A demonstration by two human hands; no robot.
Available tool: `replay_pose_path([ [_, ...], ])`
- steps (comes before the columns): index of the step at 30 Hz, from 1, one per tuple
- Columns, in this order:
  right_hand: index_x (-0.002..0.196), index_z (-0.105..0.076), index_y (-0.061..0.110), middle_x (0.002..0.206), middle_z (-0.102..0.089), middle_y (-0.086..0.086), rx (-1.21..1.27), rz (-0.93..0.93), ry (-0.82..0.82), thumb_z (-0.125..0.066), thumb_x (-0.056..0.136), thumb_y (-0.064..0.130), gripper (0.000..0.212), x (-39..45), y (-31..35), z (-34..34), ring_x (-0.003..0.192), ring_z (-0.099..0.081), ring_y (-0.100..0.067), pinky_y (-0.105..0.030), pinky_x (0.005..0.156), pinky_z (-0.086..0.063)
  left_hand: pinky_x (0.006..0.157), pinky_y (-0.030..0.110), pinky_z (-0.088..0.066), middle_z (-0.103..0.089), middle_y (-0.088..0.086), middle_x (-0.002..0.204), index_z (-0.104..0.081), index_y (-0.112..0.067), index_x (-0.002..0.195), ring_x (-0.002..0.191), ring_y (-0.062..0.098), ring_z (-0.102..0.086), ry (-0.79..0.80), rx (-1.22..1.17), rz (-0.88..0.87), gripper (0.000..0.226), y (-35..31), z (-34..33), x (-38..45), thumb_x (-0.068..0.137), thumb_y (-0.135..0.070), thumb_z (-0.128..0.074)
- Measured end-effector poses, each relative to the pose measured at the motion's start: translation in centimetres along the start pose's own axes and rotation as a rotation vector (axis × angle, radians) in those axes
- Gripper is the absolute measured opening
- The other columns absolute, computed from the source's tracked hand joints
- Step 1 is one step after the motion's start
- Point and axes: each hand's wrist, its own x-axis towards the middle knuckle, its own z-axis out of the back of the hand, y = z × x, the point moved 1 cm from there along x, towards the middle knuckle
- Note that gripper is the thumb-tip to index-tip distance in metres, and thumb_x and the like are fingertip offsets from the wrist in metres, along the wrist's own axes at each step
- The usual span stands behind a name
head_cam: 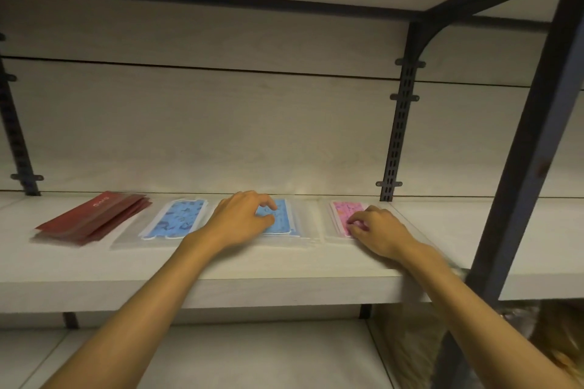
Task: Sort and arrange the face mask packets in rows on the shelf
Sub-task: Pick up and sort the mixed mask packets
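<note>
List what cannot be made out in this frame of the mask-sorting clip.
- Head view: print on the blue patterned mask packet, covered by the left hand.
- Most of the pink patterned mask packet, under the right hand.
- How many dark red flat packets are stacked: edges blurred.

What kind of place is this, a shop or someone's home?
Probably a shop or stockroom: a pale board shelf on slotted metal uprights, with packets laid out in a row, red packets beside blue mask packets.

Two bare forearms, left hand (240, 218), right hand (379, 230), no sleeves, no jewellery
</note>
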Motion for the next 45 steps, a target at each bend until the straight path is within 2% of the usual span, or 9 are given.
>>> replay_pose_path([
  [4, 0.121, -0.065, 0.032, 0.119, -0.060, -0.004, -0.024, 0.021, 0.018, -0.047, 0.098, 0.047, 0.033, 0.1, 0.2, 0.4, 0.108, -0.056, -0.028, -0.045, 0.092, -0.050, 0.096, 0.033, -0.041, -0.059, -0.006, 0.130, -0.064, -0.035, 0.119, 0.120, 0.016, -0.052, -0.009, -0.003, 0.008, 0.027, 0.1, 0.2, -0.4, 0.093, -0.037, -0.059],
  [7, 0.124, -0.063, 0.029, 0.120, -0.062, -0.005, -0.041, 0.059, -0.041, -0.051, 0.097, 0.042, 0.033, -0.1, 1.4, 0.9, 0.105, -0.059, -0.029, -0.043, 0.089, -0.052, 0.090, 0.032, -0.040, -0.059, -0.008, 0.125, -0.063, -0.036, 0.120, 0.117, 0.015, -0.052, -0.048, 0.042, 0.022, 0.027, 0.7, 1.0, -1.2, 0.093, -0.040, -0.057],
  [12, 0.123, -0.065, 0.026, 0.121, -0.062, -0.002, 0.097, 0.199, -0.136, -0.057, 0.093, 0.034, 0.032, -1.5, 6.7, 1.3, 0.106, -0.061, -0.023, -0.039, 0.089, -0.049, 0.095, 0.036, -0.043, -0.061, -0.014, 0.121, -0.062, -0.039, 0.117, 0.111, 0.013, -0.057, -0.097, 0.072, 0.031, 0.027, 2.1, 3.0, -4.1, 0.091, -0.042, -0.060],
  [16, 0.121, -0.065, 0.026, 0.119, -0.063, 0.001, 0.207, 0.321, -0.137, -0.060, 0.091, 0.033, 0.031, -3.2, 13.7, 0.5, 0.105, -0.062, -0.021, -0.040, 0.087, -0.051, 0.097, 0.037, -0.045, -0.062, -0.012, 0.126, -0.063, -0.033, 0.121, 0.115, 0.014, -0.057, -0.132, 0.068, 0.086, 0.030, 4.7, 6.0, -8.5, 0.092, -0.039, -0.060],
  [22, 0.119, -0.065, 0.028, 0.118, -0.063, 0.006, 0.234, 0.417, -0.174, -0.058, 0.092, 0.036, 0.029, -6.2, 25.5, -1.8, 0.103, -0.063, -0.015, -0.033, 0.083, -0.049, 0.098, 0.037, -0.045, -0.064, -0.013, 0.123, -0.063, -0.034, 0.123, 0.113, 0.012, -0.058, -0.152, 0.123, 0.129, 0.031, 10.3, 11.0, -16.1, 0.092, -0.039, -0.058],
  [28, 0.116, -0.065, 0.031, 0.115, -0.064, 0.011, 0.287, 0.459, -0.196, -0.057, 0.090, 0.039, 0.028, -10.8, 38.2, -3.8, 0.100, -0.063, -0.012, -0.035, 0.083, -0.051, 0.095, 0.036, -0.047, -0.061, -0.014, 0.125, -0.060, -0.037, 0.124, 0.110, 0.009, -0.056, -0.187, 0.144, 0.101, 0.031, 16.3, 16.3, -24.1, 0.094, -0.041, -0.054],
  [37, 0.118, -0.065, 0.030, 0.112, -0.066, 0.011, 0.343, 0.546, -0.236, -0.056, 0.091, 0.039, 0.030, -15.5, 56.1, -5.9, 0.095, -0.062, -0.007, -0.035, 0.080, -0.055, 0.100, 0.038, -0.048, -0.059, -0.015, 0.125, -0.057, -0.038, 0.126, 0.111, 0.005, -0.054, -0.240, 0.153, 0.125, 0.031, 27.4, 24.4, -34.3, 0.096, -0.040, -0.056],
  [41, 0.121, -0.063, 0.027, 0.113, -0.065, 0.009, 0.383, 0.592, -0.210, -0.056, 0.094, 0.037, 0.029, -16.2, 63.2, -7.2, 0.091, -0.062, -0.006, -0.029, 0.078, -0.058, 0.094, 0.034, -0.051, -0.060, -0.015, 0.113, -0.060, -0.036, 0.121, 0.103, 0.005, -0.056, -0.271, 0.138, 0.159, 0.026, 32.6, 27.5, -37.3, 0.095, -0.036, -0.059],
  [45, 0.114, -0.064, 0.027, 0.105, -0.064, 0.009, 0.406, 0.652, -0.200, -0.055, 0.094, 0.033, 0.022, -15.5, 69.5, -8.2, 0.088, -0.062, -0.006, -0.030, 0.076, -0.057, 0.088, 0.027, -0.049, -0.061, -0.017, 0.113, -0.062, -0.036, 0.117, 0.100, 0.002, -0.055, -0.303, 0.096, 0.173, 0.022, 37.5, 30.3, -38.7, 0.095, -0.035, -0.060],
])
